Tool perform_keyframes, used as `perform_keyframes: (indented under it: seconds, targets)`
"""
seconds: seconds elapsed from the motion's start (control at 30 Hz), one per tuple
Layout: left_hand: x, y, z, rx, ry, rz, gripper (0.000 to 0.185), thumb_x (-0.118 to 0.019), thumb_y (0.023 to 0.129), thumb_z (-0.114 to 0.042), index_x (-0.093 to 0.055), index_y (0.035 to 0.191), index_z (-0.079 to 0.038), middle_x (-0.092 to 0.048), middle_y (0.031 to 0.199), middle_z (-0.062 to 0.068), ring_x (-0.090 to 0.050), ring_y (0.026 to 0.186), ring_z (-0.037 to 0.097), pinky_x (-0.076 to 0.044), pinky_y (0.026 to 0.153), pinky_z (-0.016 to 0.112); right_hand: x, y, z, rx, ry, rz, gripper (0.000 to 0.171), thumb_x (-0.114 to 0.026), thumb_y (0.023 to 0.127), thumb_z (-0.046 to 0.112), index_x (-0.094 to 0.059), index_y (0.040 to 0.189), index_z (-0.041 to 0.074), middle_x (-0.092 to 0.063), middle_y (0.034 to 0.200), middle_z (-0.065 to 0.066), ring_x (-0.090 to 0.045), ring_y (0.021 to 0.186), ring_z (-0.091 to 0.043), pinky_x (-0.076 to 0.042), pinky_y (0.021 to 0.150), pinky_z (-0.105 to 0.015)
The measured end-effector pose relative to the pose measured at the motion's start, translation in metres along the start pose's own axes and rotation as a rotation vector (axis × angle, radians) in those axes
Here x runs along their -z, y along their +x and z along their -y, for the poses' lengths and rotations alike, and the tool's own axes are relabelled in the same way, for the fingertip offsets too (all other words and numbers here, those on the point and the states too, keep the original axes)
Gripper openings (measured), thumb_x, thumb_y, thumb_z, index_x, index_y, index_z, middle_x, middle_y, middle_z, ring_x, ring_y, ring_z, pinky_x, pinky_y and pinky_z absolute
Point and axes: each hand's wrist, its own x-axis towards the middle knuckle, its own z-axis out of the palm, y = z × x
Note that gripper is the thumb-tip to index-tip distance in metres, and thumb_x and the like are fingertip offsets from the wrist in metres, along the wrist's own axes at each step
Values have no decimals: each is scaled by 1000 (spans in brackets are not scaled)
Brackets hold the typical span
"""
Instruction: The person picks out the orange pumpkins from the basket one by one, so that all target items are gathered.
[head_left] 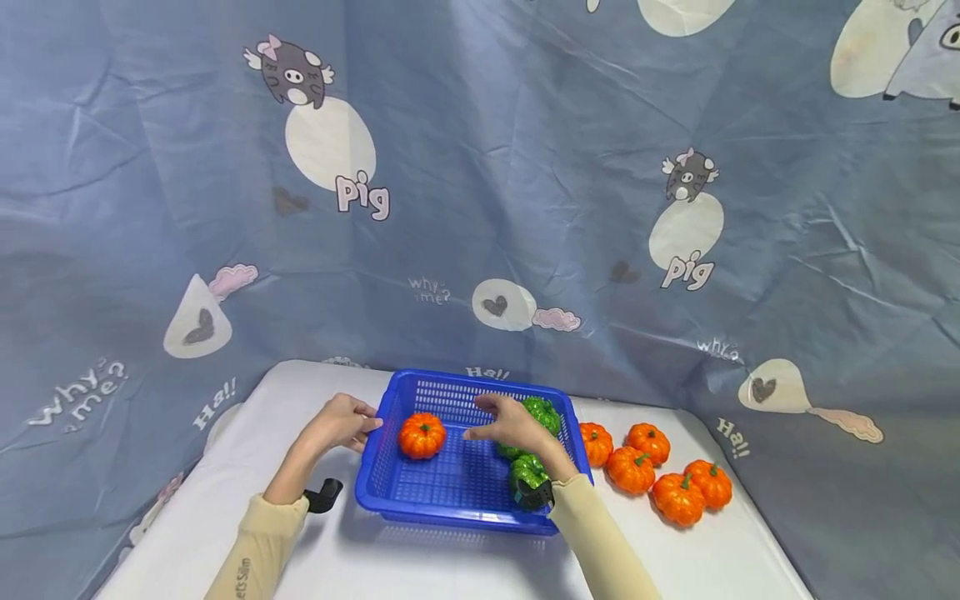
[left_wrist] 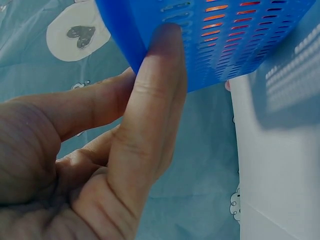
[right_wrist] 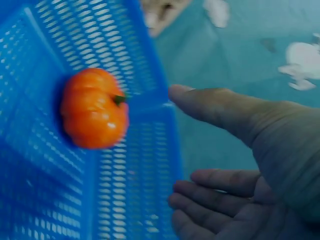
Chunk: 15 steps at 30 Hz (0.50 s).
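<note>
Fingers (head_left: 486, 406) of right hand (head_left: 510, 423) spread above basket (head_left: 420, 500).

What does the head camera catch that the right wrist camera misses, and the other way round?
Only the head view shows the left hand holding the basket's left rim, the green peppers in the basket, and five more pumpkins on the table. Only the right wrist view shows the right hand's open palm and relaxed fingers close up. Both show the blue basket and the orange pumpkin inside it.

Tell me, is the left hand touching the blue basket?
Touching. The left wrist view shows the left hand with its thumb pressed flat against the blue basket wall.
</note>
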Motion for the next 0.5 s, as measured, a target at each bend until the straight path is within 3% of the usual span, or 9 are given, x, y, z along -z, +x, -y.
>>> perform_keyframes:
  seconds: [0.23, 0.5]
  targets:
    - [-1, 0, -1, 8, -22, 8, 36, -63, 91, -4, -56, 120, 17, -67, 83, 17, -66, 64, 17, -61, 62, 35, -33, 32, -2, 8, -10, 94, 76, -82, 75, 24, -48, 136, -8, -52, 138, -22, -50, 129, -35, -43, 108, -44]
    - [1, -1, -1, 0, -10, -1, 37, -64, 91, -5, -56, 120, 16, -67, 85, 17, -66, 64, 17, -61, 60, 33, -51, 54, -3, 2, -35, 196, 72, -81, 77, 25, -50, 136, -2, -55, 137, -17, -51, 128, -31, -41, 110, -42]
